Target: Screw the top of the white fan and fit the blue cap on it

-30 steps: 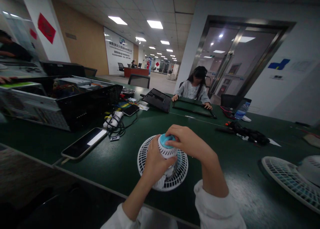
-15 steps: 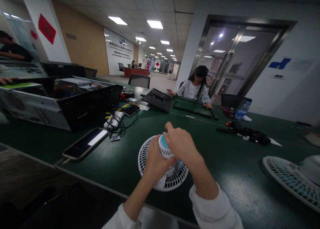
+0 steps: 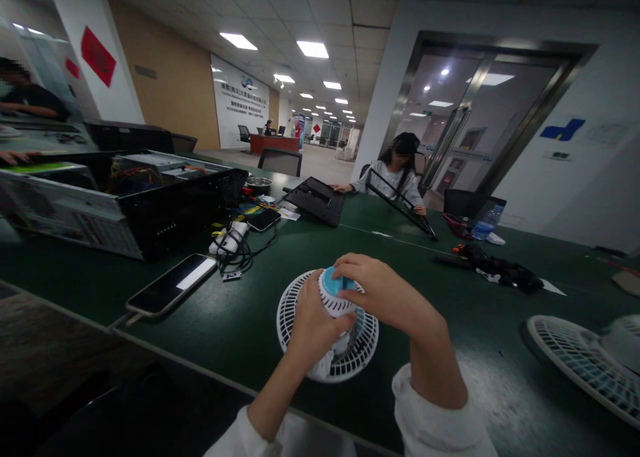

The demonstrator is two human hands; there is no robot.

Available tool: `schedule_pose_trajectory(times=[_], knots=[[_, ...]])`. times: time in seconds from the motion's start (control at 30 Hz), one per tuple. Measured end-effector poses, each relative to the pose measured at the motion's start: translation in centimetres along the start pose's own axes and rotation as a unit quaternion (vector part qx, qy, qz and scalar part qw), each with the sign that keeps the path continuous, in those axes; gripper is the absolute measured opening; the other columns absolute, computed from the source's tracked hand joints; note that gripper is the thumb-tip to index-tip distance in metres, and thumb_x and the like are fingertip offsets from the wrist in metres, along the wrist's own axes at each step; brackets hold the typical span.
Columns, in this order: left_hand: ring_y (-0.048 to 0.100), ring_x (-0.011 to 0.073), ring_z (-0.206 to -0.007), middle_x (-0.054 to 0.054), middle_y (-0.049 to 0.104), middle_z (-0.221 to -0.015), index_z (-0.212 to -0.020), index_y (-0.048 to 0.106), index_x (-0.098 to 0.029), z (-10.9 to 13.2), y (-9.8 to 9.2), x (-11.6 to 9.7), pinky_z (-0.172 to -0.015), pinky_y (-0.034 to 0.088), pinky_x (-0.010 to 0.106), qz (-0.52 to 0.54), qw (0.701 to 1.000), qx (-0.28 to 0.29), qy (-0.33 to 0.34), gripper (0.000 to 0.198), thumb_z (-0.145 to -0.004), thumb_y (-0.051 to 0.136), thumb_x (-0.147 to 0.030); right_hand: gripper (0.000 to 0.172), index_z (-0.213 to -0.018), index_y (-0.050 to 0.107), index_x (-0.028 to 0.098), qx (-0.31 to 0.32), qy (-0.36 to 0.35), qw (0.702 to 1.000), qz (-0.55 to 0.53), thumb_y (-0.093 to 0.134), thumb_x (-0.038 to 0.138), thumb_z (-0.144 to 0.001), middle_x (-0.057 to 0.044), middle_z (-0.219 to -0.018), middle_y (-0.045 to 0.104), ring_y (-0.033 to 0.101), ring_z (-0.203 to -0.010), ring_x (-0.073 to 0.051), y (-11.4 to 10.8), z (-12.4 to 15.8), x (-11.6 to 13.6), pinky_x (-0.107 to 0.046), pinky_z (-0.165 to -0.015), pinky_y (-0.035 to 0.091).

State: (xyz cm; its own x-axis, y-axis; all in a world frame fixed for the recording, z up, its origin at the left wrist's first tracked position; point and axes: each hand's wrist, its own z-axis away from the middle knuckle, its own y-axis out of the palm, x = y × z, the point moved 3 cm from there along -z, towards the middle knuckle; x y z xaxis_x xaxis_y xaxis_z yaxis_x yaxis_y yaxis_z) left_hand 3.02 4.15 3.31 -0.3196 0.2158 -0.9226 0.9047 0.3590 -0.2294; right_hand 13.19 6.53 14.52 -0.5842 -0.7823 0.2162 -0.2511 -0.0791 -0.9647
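A white round fan grille (image 3: pixel 287 310) lies on the table just in front of me. Above it rises the fan's white slotted motor housing (image 3: pixel 334 304), topped by a light-blue knob (image 3: pixel 332 280). My left hand (image 3: pixel 315 324) is wrapped round the housing from the left, thumb across its near side. From the right, my right hand (image 3: pixel 375 290) pinches the blue knob between thumb and fingers. Part of the grille's middle is hidden behind my hands and the housing.
A phone (image 3: pixel 173 284), a white adapter with black cables (image 3: pixel 231 238) and an open computer case (image 3: pixel 185 207) lie to the left. Another fan (image 3: pixel 575 350) is at the right. Across the table, a person holds a black frame (image 3: pixel 400 200) near a black panel (image 3: pixel 316 200).
My right hand has turned, its wrist swinging right, and its fingers now grip the blue knob. My left hand stays put. The person opposite has tilted the black frame up.
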Motion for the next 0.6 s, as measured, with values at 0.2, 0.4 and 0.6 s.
schedule_pose_trajectory(times=[0.2,0.4,0.6], knots=[[0.046,0.0268,-0.117,0.008,0.049,-0.123,-0.123,0.039,-0.021,0.1,0.0,0.0,-0.101,0.034,0.046,0.000,1.000,0.006,-0.005,0.072,-0.059,0.072,-0.021,0.014,-0.094,0.064,0.016,-0.005,0.013,1.000,0.005,0.058,0.013,-0.081,-0.005,-0.101,0.060,0.057,-0.092,-0.016,0.1,-0.2,0.0,-0.029,-0.082,0.043],[0.044,0.0265,-0.121,0.009,0.047,-0.125,-0.124,0.037,-0.021,0.0,0.0,0.1,-0.104,0.032,0.045,-0.005,1.000,0.004,-0.007,0.074,-0.059,0.071,-0.021,0.015,-0.092,0.062,0.014,-0.016,0.054,0.998,0.038,0.060,0.027,-0.084,-0.005,-0.092,0.061,0.058,-0.082,-0.015,0.3,-1.0,-0.6,-0.026,-0.073,0.041],[0.044,0.0269,-0.120,0.009,0.047,-0.124,-0.124,0.036,-0.020,0.0,0.1,0.2,-0.103,0.033,0.045,-0.006,1.000,-0.002,-0.007,0.074,-0.058,0.072,-0.021,0.029,-0.109,0.056,0.015,-0.035,0.118,0.988,0.095,0.056,0.033,-0.086,-0.008,-0.091,0.066,0.063,-0.081,-0.020,0.4,-1.4,0.1,-0.027,-0.066,0.042]])
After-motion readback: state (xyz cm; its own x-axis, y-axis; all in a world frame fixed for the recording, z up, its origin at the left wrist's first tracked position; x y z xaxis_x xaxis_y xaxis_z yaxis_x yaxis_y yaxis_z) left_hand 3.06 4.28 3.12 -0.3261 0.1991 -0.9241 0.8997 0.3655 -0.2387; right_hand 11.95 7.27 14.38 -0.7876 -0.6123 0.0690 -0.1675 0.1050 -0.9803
